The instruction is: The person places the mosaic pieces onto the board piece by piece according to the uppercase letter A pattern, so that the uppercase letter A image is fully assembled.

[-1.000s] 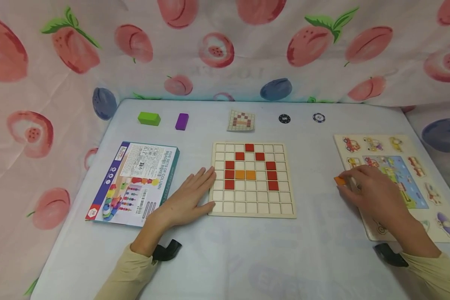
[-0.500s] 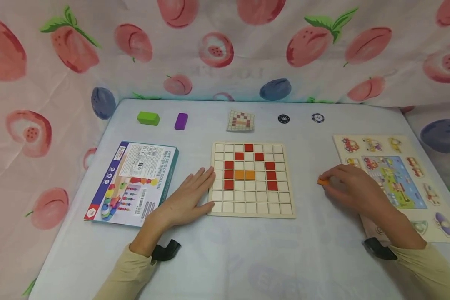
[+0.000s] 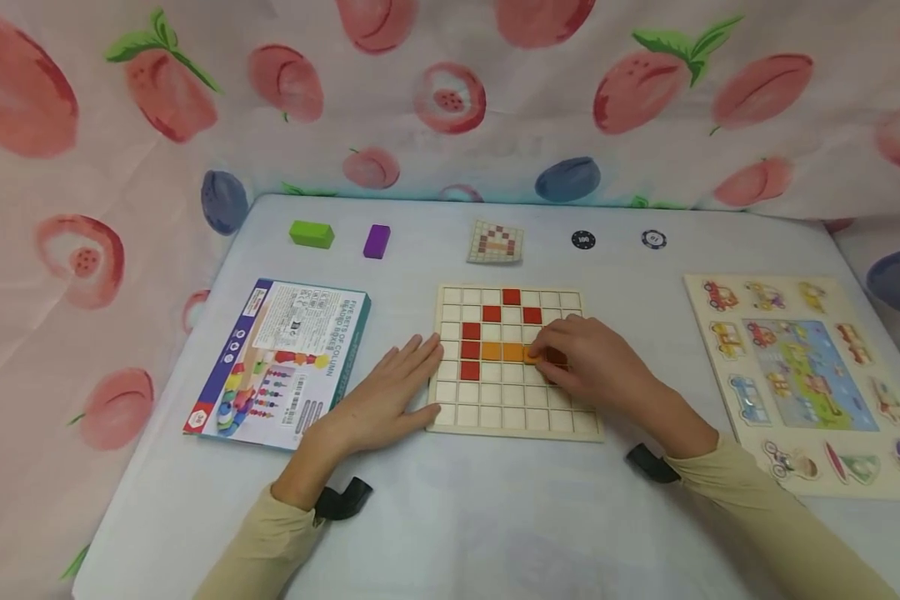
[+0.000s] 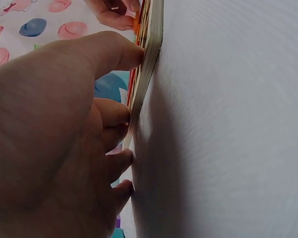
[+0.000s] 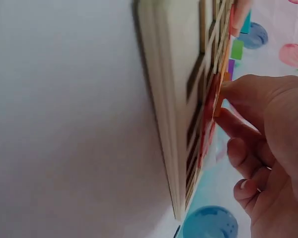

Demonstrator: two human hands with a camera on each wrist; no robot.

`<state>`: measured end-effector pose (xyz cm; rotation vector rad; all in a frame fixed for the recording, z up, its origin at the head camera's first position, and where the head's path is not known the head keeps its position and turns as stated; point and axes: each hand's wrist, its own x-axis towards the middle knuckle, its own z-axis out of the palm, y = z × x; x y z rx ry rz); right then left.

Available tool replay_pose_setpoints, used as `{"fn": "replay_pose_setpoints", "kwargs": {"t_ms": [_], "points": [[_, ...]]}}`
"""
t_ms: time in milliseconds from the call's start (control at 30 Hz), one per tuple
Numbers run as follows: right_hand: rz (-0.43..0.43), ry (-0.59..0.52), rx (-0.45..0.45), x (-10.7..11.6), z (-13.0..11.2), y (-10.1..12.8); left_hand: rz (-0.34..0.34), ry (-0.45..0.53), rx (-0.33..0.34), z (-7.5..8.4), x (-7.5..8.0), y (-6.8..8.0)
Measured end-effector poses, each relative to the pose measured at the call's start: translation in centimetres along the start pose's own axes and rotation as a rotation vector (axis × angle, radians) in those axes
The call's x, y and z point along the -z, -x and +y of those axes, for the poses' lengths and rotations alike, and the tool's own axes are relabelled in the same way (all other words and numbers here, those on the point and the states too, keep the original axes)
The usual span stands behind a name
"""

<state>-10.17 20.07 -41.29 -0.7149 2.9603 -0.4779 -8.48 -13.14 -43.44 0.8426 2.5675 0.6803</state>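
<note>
A wooden grid board lies on the white-covered table with several red tiles set in its squares. Two orange tiles fill neighbouring squares in one row. Thumb and fingers of my right hand pinch another orange tile at the square just right of those two. That hand covers part of the board's right side and the red tiles there. My left hand lies with its fingers spread, and the fingertips touch the board's left edge.
Left of the board lies a boxed toy set. Behind it stand a green block and a purple block. A pattern card and two chips, black and white-centred, lie farther back. A picture puzzle lies right.
My right hand has moved left from the picture puzzle to the grid board, carrying the orange tile. The left hand has stayed at the board's edge. The head view has shifted slightly.
</note>
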Motion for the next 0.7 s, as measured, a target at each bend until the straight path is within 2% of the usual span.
{"fn": "replay_pose_setpoints", "kwargs": {"t_ms": [167,300,467,600,700], "points": [[-0.002,0.034,-0.068,-0.2,0.2,0.9,-0.023,-0.012,-0.019,0.7,-0.2,-0.4],[0.028,0.021,-0.04,-0.2,0.3,1.4,-0.025,-0.027,-0.017,0.9,-0.1,-0.3],[0.025,0.01,-0.002,-0.1,0.1,1.6,-0.023,-0.02,-0.013,0.8,0.0,-0.2],[0.009,-0.011,-0.025,0.2,0.2,2.0,-0.018,-0.002,-0.015,0.8,0.1,0.0],[0.03,-0.041,-0.058,0.7,0.3,2.5,0.009,0.012,-0.048,1.3,0.4,-0.1]]}}
